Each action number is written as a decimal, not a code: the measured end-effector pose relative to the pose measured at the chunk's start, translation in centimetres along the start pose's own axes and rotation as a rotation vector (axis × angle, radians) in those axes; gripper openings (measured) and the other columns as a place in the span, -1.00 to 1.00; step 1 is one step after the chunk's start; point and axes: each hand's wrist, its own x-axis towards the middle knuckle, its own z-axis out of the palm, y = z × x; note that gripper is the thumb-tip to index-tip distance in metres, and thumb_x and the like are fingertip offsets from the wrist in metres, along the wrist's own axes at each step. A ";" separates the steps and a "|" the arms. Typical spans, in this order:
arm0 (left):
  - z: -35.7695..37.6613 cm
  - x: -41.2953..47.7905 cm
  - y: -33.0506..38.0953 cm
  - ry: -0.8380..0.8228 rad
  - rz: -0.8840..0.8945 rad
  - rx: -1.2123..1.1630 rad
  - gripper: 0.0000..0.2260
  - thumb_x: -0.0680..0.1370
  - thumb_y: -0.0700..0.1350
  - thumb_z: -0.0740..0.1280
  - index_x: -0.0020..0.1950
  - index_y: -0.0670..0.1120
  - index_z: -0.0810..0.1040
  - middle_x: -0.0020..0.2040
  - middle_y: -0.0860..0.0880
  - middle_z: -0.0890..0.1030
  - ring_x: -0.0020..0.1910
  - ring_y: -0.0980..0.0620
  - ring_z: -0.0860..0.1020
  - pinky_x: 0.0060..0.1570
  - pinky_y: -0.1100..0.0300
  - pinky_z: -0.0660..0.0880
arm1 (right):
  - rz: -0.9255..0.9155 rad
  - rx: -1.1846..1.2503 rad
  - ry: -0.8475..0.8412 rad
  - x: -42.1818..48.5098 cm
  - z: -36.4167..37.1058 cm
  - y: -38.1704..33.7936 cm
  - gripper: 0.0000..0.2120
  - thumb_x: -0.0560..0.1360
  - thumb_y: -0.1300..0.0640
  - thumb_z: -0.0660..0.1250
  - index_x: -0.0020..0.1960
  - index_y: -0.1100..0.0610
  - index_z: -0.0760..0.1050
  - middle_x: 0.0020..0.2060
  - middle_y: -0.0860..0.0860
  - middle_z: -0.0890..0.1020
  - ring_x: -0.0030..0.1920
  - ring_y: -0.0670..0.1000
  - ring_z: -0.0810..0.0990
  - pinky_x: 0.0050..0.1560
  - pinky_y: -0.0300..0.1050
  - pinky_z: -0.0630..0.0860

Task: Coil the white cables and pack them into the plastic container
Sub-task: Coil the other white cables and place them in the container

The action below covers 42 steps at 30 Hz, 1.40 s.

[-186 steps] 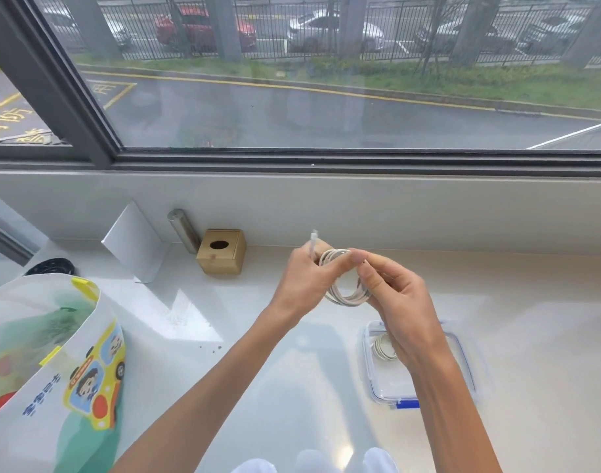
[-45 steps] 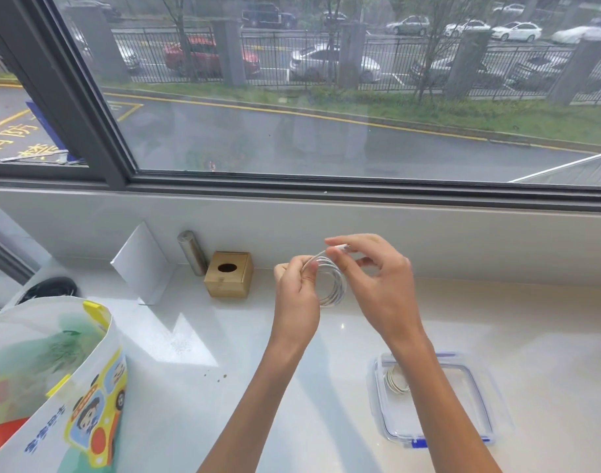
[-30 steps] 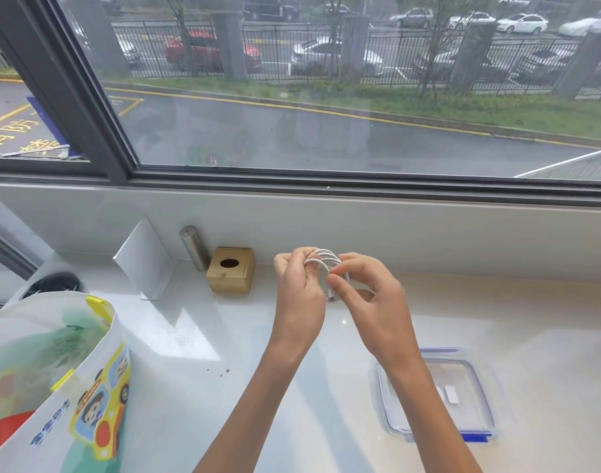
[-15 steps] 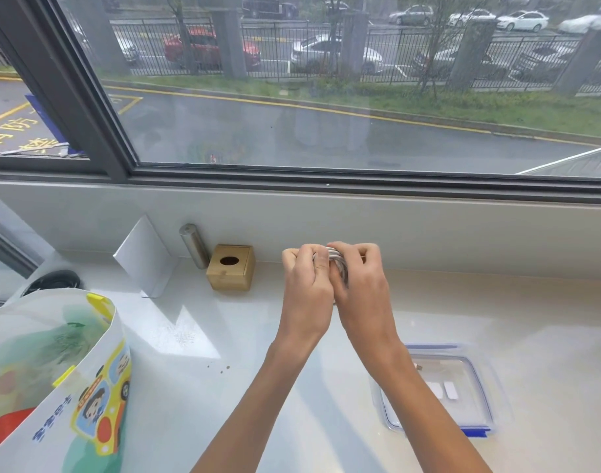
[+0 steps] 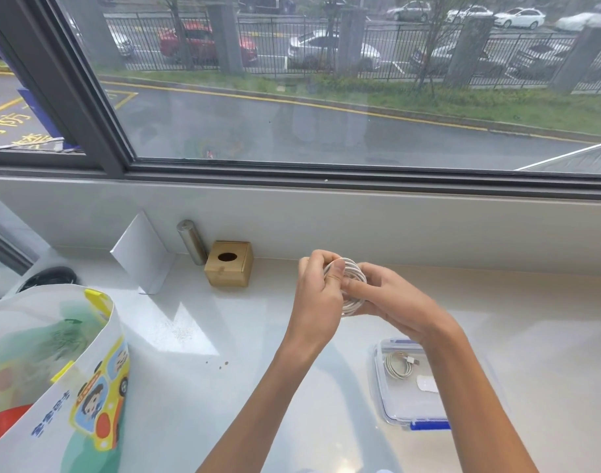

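A coiled white cable (image 5: pixel 355 278) is held above the white sill, between both hands. My left hand (image 5: pixel 317 302) pinches its left side with thumb and fingers. My right hand (image 5: pixel 391 307) cups the coil from the right and below. Lower right on the sill lies the clear plastic container (image 5: pixel 380 394) with blue clips; my right forearm covers part of it. Inside it rests another small coiled white cable (image 5: pixel 398 363) with a plug end.
A printed shopping bag (image 5: pixel 53 377) stands at the lower left. At the back are a wooden box with a round hole (image 5: pixel 229 263), a metal cylinder (image 5: pixel 191 241) and a white folded card (image 5: pixel 142 250). A dark round object (image 5: pixel 50 276) lies far left. The window wall closes the back.
The hands have drawn slightly apart and lowered a little. The coil now shows between them, and the cable in the container is visible again.
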 end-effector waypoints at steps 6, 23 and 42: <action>0.1 -0.2 -0.2 0.013 -0.037 0.008 -0.86 0.67 -0.08 0.18 -0.01 -0.06 0.48 0.06 -0.07 0.44 -0.09 0.08 0.53 0.02 0.20 0.47 | -0.022 0.025 -0.007 -1.3 -1.8 0.3 -0.62 0.51 -0.09 0.44 0.14 0.19 0.65 -0.06 0.06 0.64 -0.07 -0.05 0.59 -0.09 -0.21 0.56; 1.1 -0.1 -1.0 0.067 -0.234 -0.246 -0.82 0.70 -0.05 0.12 0.02 -0.10 0.43 -0.32 0.08 0.43 -0.44 0.22 0.37 -0.41 0.44 0.36 | -0.218 0.045 0.411 -2.5 -0.3 0.8 -0.74 0.61 0.16 0.32 0.28 0.04 0.60 -0.04 -0.04 0.75 -0.07 -0.08 0.71 -0.11 -0.24 0.61; 0.9 0.1 -1.7 0.024 -0.220 -0.137 -0.73 0.68 0.05 0.15 -0.04 -0.13 0.45 -0.18 -0.02 0.55 -0.28 0.17 0.51 -0.25 0.33 0.44 | -0.270 -0.304 0.430 -2.3 2.5 2.5 -0.74 0.58 0.14 0.38 0.25 -0.05 0.56 0.01 -0.17 0.68 -0.02 -0.14 0.62 -0.10 -0.14 0.60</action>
